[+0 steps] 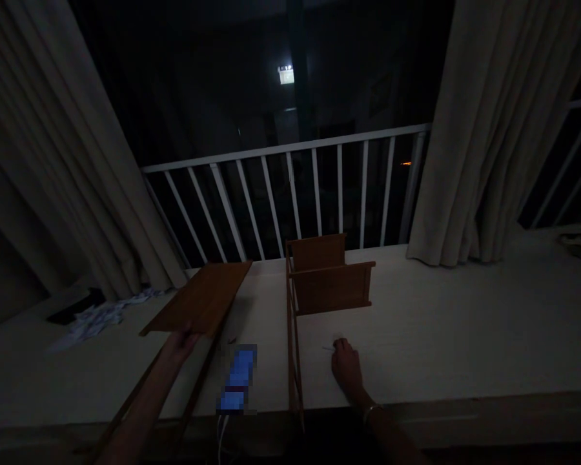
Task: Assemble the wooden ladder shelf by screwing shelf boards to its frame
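My left hand [184, 342] is closed on the near edge of a brown wooden shelf panel [201, 297], fingers partly hidden at the edge. Two long wooden rails run from that panel toward me, one passing by my left forearm. Low over the white ledge, my right hand [347, 365] is closed in a pinch. A thin pale stick-like piece [328, 349] juts out to the left of its fingertips, too dark and small to name. Just beyond that hand stands a wooden frame [292, 336] with two wooden panels [332, 289] attached on its right side.
A lit phone [238, 380], blurred out, lies on the white ledge [440, 329] with a white cable [221, 433] hanging off the front edge. Crumpled cloth [97, 320] is at left. Behind are a white railing [290, 148], a dark window and curtains [465, 161].
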Demonstrator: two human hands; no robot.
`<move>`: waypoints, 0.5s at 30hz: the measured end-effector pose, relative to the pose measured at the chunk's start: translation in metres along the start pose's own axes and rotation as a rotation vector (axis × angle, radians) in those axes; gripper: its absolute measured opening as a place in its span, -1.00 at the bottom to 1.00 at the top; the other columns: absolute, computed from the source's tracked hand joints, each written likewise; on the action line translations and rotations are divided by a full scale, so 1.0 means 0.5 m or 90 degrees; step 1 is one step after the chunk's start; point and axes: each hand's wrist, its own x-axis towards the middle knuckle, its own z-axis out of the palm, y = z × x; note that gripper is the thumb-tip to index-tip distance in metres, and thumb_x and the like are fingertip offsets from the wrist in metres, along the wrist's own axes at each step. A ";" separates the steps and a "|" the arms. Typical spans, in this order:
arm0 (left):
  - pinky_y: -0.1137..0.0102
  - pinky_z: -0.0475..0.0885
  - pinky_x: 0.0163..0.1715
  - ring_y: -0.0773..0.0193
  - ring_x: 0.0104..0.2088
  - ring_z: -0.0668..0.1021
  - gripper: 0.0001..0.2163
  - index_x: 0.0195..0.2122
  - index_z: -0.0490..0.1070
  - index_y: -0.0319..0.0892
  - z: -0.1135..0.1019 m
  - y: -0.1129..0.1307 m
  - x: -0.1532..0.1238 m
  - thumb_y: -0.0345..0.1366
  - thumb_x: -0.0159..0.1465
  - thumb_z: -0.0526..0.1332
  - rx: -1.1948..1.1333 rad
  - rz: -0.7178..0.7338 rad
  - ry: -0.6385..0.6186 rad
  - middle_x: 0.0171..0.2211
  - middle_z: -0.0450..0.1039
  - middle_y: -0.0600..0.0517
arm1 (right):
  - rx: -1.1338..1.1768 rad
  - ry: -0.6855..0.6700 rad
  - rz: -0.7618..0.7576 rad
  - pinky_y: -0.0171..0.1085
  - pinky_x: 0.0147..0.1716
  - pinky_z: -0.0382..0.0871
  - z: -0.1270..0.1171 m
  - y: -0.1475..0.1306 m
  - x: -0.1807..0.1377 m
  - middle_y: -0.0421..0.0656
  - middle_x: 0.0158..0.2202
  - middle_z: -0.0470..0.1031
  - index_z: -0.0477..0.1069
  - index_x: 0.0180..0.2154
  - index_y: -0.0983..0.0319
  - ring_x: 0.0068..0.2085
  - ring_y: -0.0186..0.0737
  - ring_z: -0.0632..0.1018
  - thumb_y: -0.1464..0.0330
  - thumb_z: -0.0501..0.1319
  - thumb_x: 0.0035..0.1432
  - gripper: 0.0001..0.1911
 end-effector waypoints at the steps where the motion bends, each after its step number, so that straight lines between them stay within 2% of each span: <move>1: 0.52 0.44 -0.59 0.31 -0.45 0.50 -0.71 -0.14 0.29 -0.18 0.012 0.010 -0.014 -0.51 0.09 0.11 -0.014 -0.022 -0.007 -0.40 0.44 0.02 | 0.003 0.001 -0.001 -0.26 -0.19 0.08 -0.002 0.002 -0.002 -0.05 -0.21 0.30 0.28 -0.17 0.23 -0.16 -0.17 0.34 0.54 -0.04 0.04 -0.70; 4: 0.58 0.39 -0.69 0.38 -0.55 0.49 -0.74 -0.16 0.30 -0.23 0.049 0.029 -0.073 -0.52 0.11 0.08 -0.035 -0.058 -0.086 -0.43 0.44 0.02 | 0.014 0.002 -0.004 -0.26 -0.19 0.09 -0.006 0.008 -0.007 -0.05 -0.21 0.30 0.29 -0.19 0.24 -0.17 -0.19 0.35 0.54 -0.06 0.04 -0.70; 7: 0.51 0.48 -0.55 0.31 -0.45 0.53 -0.76 -0.14 0.30 -0.26 0.097 0.021 -0.148 -0.51 0.15 0.04 -0.047 -0.070 -0.188 -0.37 0.46 -0.03 | 0.026 0.008 -0.016 -0.28 -0.19 0.09 -0.012 0.013 -0.014 -0.06 -0.23 0.30 0.30 -0.20 0.26 -0.18 -0.21 0.35 0.55 -0.06 0.04 -0.70; 11: 0.42 0.51 -0.41 0.22 -0.34 0.55 -0.75 -0.12 0.29 -0.32 0.166 -0.026 -0.228 -0.52 0.16 0.03 -0.031 -0.119 -0.309 -0.32 0.47 -0.10 | 0.033 0.007 -0.016 -0.29 -0.22 0.09 -0.021 0.018 -0.024 -0.05 -0.22 0.30 0.30 -0.22 0.28 -0.19 -0.22 0.34 0.56 -0.05 0.02 -0.72; 15: 0.42 0.51 -0.35 0.20 -0.30 0.54 -0.74 -0.12 0.29 -0.34 0.206 -0.078 -0.252 -0.53 0.15 0.04 -0.020 -0.146 -0.351 -0.31 0.48 -0.11 | 0.054 -0.010 -0.023 -0.30 -0.24 0.09 -0.027 0.027 -0.029 -0.06 -0.26 0.32 0.32 -0.27 0.31 -0.25 -0.24 0.36 0.57 -0.03 -0.01 -0.74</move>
